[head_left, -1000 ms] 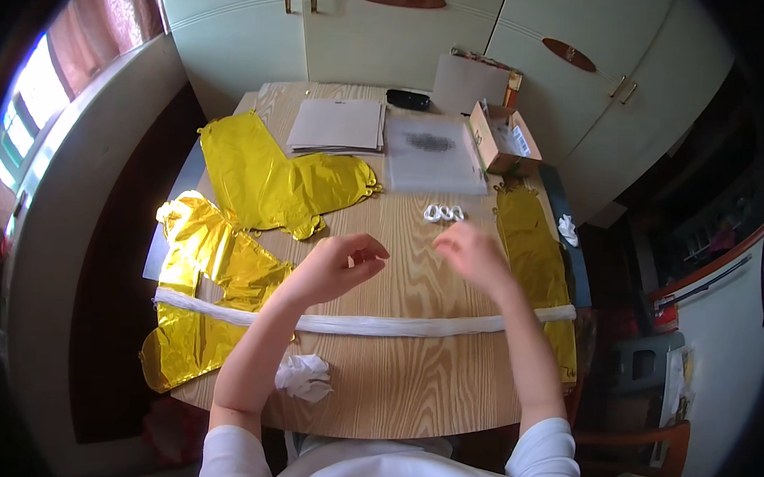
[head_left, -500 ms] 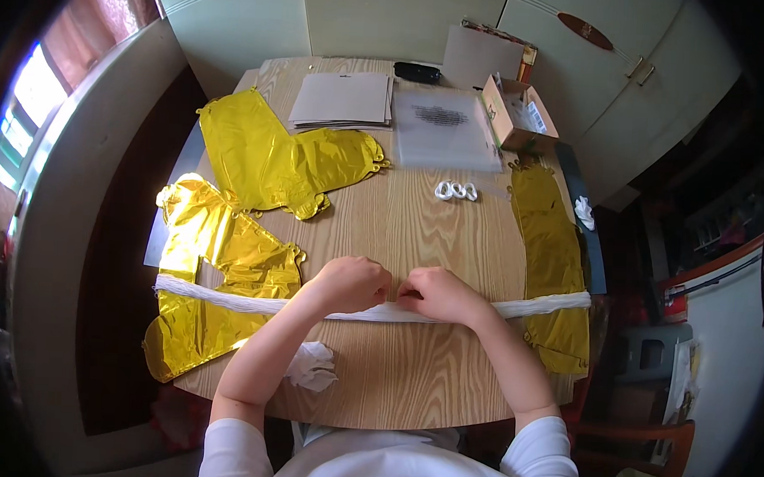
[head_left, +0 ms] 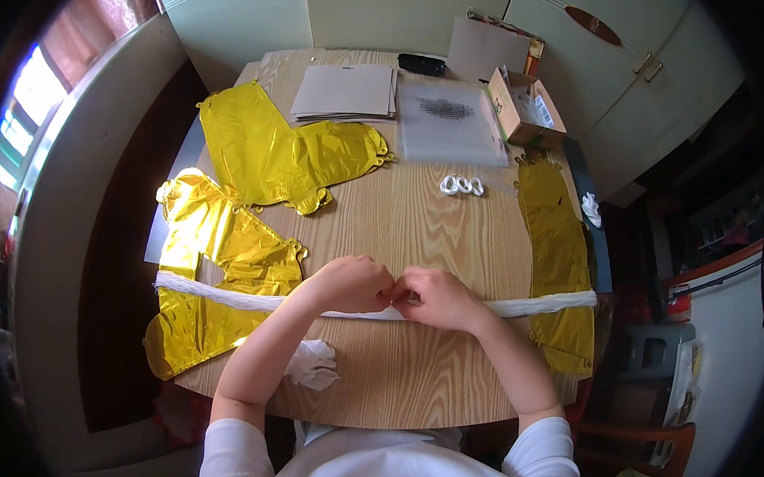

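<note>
A long bundle of white strings stretches left to right across the table, its ends lying over gold foil. Above its middle, my left hand is closed in a pinch, back of the hand up. My right hand is closed too, with its fingertips meeting the left ones. Whatever lies between the fingertips is too small or hidden to make out. On the left lie two deflated gold foil balloons, one farther and one nearer. Another gold foil balloon lies along the right edge.
Three small white rings sit beyond my hands. Farther back are grey card sheets, clear plastic bags, a black case and a cardboard box. Crumpled white paper lies by my left forearm.
My right hand has moved slightly left and its fingertips now meet those of my left hand. The string bundle stays in place.
</note>
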Demonstrator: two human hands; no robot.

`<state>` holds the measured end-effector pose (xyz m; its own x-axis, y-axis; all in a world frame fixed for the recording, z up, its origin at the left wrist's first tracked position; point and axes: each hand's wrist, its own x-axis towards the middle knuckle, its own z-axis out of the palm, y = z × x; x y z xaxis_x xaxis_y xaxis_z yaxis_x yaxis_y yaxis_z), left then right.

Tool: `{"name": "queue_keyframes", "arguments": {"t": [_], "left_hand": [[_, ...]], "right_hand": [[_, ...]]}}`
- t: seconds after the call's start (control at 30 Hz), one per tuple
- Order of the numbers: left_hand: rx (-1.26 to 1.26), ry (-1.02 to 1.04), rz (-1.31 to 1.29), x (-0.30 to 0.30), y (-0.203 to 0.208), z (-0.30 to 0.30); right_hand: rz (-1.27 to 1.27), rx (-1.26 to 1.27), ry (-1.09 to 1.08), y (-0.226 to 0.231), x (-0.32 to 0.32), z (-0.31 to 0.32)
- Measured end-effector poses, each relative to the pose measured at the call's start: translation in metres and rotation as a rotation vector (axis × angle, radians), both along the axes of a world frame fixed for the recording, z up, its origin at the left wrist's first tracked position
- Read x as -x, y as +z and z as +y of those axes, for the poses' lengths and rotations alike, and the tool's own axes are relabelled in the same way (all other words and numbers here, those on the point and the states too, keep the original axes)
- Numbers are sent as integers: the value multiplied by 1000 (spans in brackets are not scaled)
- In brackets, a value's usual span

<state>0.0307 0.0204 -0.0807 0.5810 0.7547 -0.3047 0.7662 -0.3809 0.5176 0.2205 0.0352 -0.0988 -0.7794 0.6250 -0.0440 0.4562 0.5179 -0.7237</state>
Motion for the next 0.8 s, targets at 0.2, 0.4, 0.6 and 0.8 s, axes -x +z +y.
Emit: {"name": "queue_keyframes", "arguments": {"t": [0.2, 0.4, 0.6, 0.8], "left_hand": [[84, -13, -117, 5, 14, 2], [69, -16, -131, 2, 11, 0], [100, 28, -286, 3, 28, 0], [40, 92, -681, 2, 40, -8]], "right_hand": [[6, 68, -9, 7, -2, 1], [144, 288, -60, 8, -6, 4], [-38, 479, 27, 33, -20, 12], [-181, 487, 133, 48, -25, 11]]}}
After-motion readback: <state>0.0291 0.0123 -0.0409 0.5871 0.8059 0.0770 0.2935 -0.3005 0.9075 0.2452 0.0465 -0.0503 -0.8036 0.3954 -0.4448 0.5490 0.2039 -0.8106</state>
